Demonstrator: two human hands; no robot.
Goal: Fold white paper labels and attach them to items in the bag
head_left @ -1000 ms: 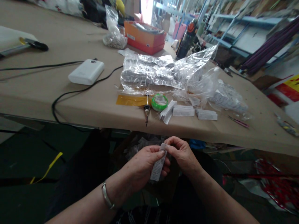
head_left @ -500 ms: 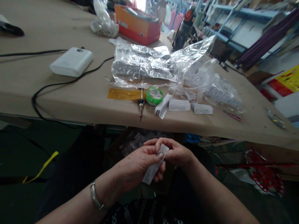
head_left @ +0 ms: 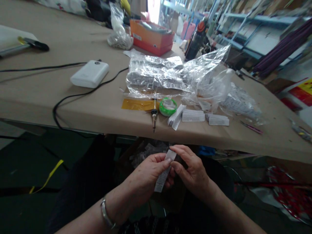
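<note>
My left hand (head_left: 148, 172) pinches a white printed label (head_left: 162, 179) between thumb and fingers, below the table's front edge. The label hangs tilted, its upper end sticking out above the thumb. My right hand (head_left: 192, 167) is right beside it, with thumb and forefinger spread apart. Its fingertips are at the label's upper end; whether they touch it I cannot tell. On the table edge beyond lie a fanned bundle of labels (head_left: 176, 117) and two neat stacks of the same labels, a left stack (head_left: 193, 116) and a right stack (head_left: 218, 120).
A soldering iron (head_left: 154, 118) points toward me over the edge, beside a green round tin (head_left: 167, 107). Clear plastic bags (head_left: 156, 76) lie behind. To the left are a white power bank (head_left: 90, 74) and a black cable (head_left: 63, 102); tweezers (head_left: 251, 127) lie on the right.
My right hand has loosened from the label, its thumb and forefinger spreading apart. The left hand still holds the label. The view has shifted slightly, so the table appears lower and further right.
</note>
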